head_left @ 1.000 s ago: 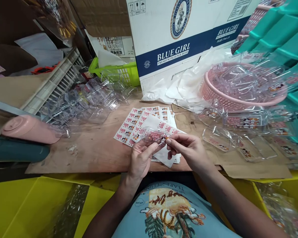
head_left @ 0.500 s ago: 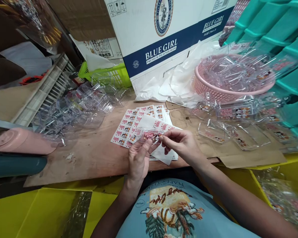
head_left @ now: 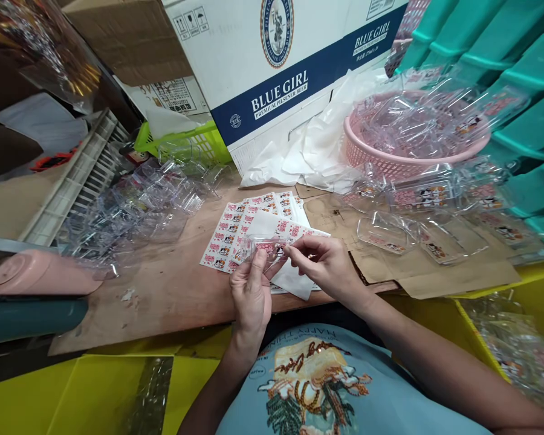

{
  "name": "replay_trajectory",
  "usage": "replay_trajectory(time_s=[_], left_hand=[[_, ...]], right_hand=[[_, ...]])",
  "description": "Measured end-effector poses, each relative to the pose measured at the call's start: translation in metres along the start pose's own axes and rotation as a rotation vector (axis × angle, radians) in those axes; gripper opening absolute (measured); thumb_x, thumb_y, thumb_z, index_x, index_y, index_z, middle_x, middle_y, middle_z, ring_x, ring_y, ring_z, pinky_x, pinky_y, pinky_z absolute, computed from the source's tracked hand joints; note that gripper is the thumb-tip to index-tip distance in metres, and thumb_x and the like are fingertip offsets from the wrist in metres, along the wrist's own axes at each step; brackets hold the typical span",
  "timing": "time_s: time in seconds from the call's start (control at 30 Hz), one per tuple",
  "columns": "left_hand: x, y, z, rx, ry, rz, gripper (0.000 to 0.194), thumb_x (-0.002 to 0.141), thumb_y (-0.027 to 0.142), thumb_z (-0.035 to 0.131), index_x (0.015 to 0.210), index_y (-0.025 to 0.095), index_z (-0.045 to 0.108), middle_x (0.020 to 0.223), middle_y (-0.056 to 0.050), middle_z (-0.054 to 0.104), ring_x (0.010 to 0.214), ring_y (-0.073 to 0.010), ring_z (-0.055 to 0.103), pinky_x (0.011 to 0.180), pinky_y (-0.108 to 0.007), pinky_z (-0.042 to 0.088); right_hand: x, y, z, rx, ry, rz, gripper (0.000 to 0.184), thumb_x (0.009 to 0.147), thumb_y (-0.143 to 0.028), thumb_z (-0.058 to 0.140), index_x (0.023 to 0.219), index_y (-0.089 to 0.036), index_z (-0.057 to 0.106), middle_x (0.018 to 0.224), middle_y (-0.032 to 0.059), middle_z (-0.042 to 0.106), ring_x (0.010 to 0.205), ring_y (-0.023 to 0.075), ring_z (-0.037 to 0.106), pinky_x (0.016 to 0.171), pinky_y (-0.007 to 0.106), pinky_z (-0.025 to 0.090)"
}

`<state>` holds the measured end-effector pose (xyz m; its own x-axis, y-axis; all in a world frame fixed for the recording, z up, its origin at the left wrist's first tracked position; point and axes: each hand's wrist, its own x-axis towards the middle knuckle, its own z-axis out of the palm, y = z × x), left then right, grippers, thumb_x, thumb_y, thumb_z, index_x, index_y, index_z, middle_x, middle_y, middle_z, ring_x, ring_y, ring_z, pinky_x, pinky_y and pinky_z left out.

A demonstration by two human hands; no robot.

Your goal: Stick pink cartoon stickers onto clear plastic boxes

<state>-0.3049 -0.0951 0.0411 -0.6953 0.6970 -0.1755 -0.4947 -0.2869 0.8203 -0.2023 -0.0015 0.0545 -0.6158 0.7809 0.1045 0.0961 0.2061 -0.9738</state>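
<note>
My left hand (head_left: 251, 290) is closed on a small clear plastic case (head_left: 256, 240), its thumb on the near side and its fingers underneath. A pink sticker (head_left: 267, 248) with lettering and a cartoon cat lies against the case. At its right end, the thumb and index finger of my right hand (head_left: 324, 263) are pinched together on the sticker's edge. Whether that edge is fully stuck down I cannot tell. Beneath both hands, overlapping sheets of the same stickers (head_left: 225, 232) and a white backing sheet (head_left: 294, 281) lie on the wooden table (head_left: 172, 293).
Clear cases without stickers (head_left: 140, 193) are heaped at left, near a pink bottle (head_left: 45, 272). On the right, stickered cases (head_left: 387, 232) lie before a full pink basket (head_left: 417, 163). Behind stands a white beer carton (head_left: 317, 54); teal bins (head_left: 535, 127) are stacked far right.
My head view has shifted slightly. Both hands stay at the case; it is tilted a little differently, and my right fingers remain at the sticker's right end.
</note>
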Motion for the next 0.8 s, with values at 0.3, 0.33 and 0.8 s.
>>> replay_trajectory(time_s=[0.3,0.33,0.8], left_hand=[[-0.007,-0.004,0.009,0.054,-0.011,0.121,0.011,0.081,0.028,0.075,0.088,0.020,0.079,0.104,-0.008,0.078,0.097,-0.0237,0.074,0.089,-0.037,0.060],[-0.006,-0.005,0.009,0.053,-0.012,0.125,0.011,0.082,0.028,0.075,0.088,0.019,0.079,0.104,-0.008,0.078,0.098,-0.0236,0.074,0.089,-0.036,0.061],[0.000,-0.003,0.017,-0.040,-0.006,-0.036,0.021,0.068,0.023,0.087,0.086,0.019,0.077,0.090,-0.002,0.078,0.079,-0.0123,0.073,0.074,-0.020,0.059]], right_hand=[[0.001,-0.007,-0.001,-0.264,0.044,-0.156,0.027,0.087,-0.025,0.062,0.062,-0.016,0.060,0.053,-0.0026,0.053,0.048,0.0079,0.044,0.049,0.022,0.033],[0.002,-0.006,-0.002,-0.299,0.037,-0.170,0.028,0.087,-0.025,0.062,0.061,-0.016,0.059,0.053,-0.0028,0.052,0.049,0.0080,0.043,0.050,0.022,0.033],[-0.006,0.018,0.014,-0.145,0.098,-0.269,0.039,0.100,-0.039,0.050,0.136,-0.024,0.049,0.130,0.0107,0.060,0.120,0.0233,0.058,0.102,0.038,0.047]])
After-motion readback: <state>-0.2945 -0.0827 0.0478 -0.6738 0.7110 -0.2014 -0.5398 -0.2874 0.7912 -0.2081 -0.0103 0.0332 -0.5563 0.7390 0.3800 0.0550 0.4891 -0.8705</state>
